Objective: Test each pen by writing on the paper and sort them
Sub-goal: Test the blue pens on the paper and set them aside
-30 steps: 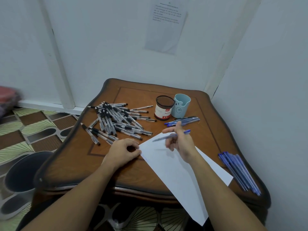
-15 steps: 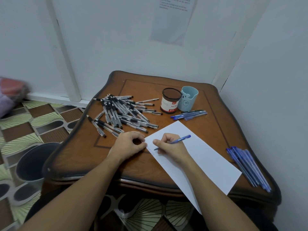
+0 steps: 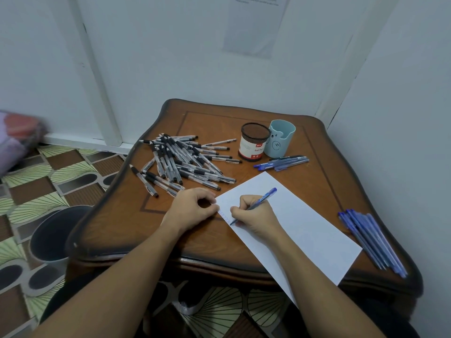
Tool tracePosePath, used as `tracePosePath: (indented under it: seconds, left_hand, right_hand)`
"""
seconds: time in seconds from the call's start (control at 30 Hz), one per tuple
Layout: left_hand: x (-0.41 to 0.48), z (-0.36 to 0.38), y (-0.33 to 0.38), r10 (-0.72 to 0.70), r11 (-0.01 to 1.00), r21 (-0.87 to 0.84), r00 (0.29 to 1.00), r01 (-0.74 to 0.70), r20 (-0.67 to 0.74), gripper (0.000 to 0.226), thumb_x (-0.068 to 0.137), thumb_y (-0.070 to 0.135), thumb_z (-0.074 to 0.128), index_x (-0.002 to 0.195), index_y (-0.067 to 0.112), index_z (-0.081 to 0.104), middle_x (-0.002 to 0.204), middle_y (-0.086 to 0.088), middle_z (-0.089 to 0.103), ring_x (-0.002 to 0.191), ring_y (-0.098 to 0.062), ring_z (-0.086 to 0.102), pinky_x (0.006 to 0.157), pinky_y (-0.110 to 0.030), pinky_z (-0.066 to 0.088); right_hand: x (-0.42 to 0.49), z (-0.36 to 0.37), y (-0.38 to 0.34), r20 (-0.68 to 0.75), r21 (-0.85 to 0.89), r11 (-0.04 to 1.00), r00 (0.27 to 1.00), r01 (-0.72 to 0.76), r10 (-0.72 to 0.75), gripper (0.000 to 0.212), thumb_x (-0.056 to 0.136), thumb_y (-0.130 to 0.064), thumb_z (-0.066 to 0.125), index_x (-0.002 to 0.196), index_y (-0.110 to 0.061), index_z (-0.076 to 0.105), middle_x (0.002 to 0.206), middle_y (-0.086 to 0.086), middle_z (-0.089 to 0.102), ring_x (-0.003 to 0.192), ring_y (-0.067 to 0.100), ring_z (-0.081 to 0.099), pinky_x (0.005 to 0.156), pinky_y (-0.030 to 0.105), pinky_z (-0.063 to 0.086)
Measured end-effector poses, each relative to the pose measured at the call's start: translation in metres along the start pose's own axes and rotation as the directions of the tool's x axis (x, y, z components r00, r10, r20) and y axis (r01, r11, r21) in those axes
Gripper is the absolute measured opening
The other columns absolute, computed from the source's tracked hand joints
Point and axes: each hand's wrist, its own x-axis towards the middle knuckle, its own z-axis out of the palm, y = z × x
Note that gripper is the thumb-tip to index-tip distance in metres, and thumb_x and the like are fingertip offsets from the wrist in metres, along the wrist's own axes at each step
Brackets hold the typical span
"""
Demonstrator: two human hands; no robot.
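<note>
My right hand grips a blue pen with its tip down on the left edge of the white paper, beside a short row of small blue marks. My left hand rests on the table with fingers curled, its fingertips at the paper's left corner. A heap of several black-grip pens lies at the back left of the wooden table. A few blue pens lie in front of the cups. A bundle of several blue pens sits at the right edge.
A brown mesh pen cup and a light blue bear cup stand at the back of the table. White walls close in behind and on the right. A dark bin stands on the patterned floor to the left.
My right hand brought the blue pen from above the paper down to its left edge and set the tip on it. The view moved closer and lower. My left hand stayed put.
</note>
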Motion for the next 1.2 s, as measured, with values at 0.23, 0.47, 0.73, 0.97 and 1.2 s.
tracePosePath:
  seconds: [0.23, 0.47, 0.73, 0.97, 1.2]
  left_hand:
    - [0.0005, -0.0002, -0.0001, -0.010, 1.000, -0.006, 1.000, 0.010, 0.012, 0.012, 0.080, 0.033, 0.075, 0.090, 0.027, 0.075, 0.113, 0.012, 0.068, 0.103, 0.000, 0.056, 0.098, -0.029, 0.043]
    - [0.0005, 0.0001, 0.0000, -0.014, 1.000, -0.005, 1.000, 0.014, 0.012, 0.013, 0.080, 0.033, 0.075, 0.091, 0.027, 0.075, 0.114, 0.012, 0.068, 0.104, 0.000, 0.056, 0.091, -0.020, 0.041]
    - [0.0005, 0.0003, -0.0005, -0.010, 1.000, 0.001, 1.000, 0.010, 0.015, 0.014, 0.080, 0.033, 0.075, 0.093, 0.027, 0.075, 0.115, 0.012, 0.067, 0.102, 0.002, 0.054, 0.090, -0.018, 0.039]
    - [0.0003, -0.0001, -0.0003, -0.005, 1.000, 0.000, 1.000, 0.005, 0.009, 0.015, 0.080, 0.033, 0.075, 0.093, 0.026, 0.075, 0.114, 0.012, 0.068, 0.103, 0.002, 0.055, 0.094, -0.021, 0.041]
    - [0.0001, -0.0004, 0.0009, -0.006, 1.000, 0.004, 1.000, 0.006, 0.009, 0.015, 0.080, 0.033, 0.075, 0.093, 0.025, 0.075, 0.115, 0.011, 0.067, 0.103, 0.002, 0.054, 0.093, -0.019, 0.039]
  right_hand:
    - [0.0008, 0.0007, 0.0023, 0.005, -0.023, 1.000, 1.000, 0.010, -0.010, 0.030, 0.082, -0.006, 0.068, 0.056, -0.004, 0.054, 0.057, 0.011, 0.052, 0.056, 0.010, 0.051, 0.050, 0.017, 0.039]
    - [0.0017, 0.0003, 0.0015, 0.002, 0.015, 1.000, 1.000, 0.003, -0.003, 0.031, 0.083, -0.002, 0.066, 0.058, 0.005, 0.049, 0.060, 0.019, 0.048, 0.056, 0.013, 0.054, 0.050, 0.018, 0.043]
    - [0.0012, 0.0000, 0.0018, -0.017, -0.011, 1.000, 1.000, 0.020, -0.020, 0.029, 0.083, -0.005, 0.067, 0.058, -0.001, 0.052, 0.057, 0.011, 0.049, 0.053, 0.005, 0.049, 0.049, 0.016, 0.038]
    - [0.0014, -0.0006, 0.0041, -0.022, -0.010, 1.000, 0.999, 0.029, -0.029, 0.029, 0.083, -0.003, 0.066, 0.058, 0.003, 0.052, 0.056, 0.013, 0.050, 0.052, 0.007, 0.049, 0.048, 0.016, 0.037]
    - [0.0006, -0.0001, 0.0023, -0.031, 0.001, 0.999, 0.999, 0.040, -0.040, 0.035, 0.082, -0.001, 0.066, 0.053, -0.009, 0.049, 0.054, 0.007, 0.049, 0.050, 0.004, 0.049, 0.048, 0.015, 0.037]
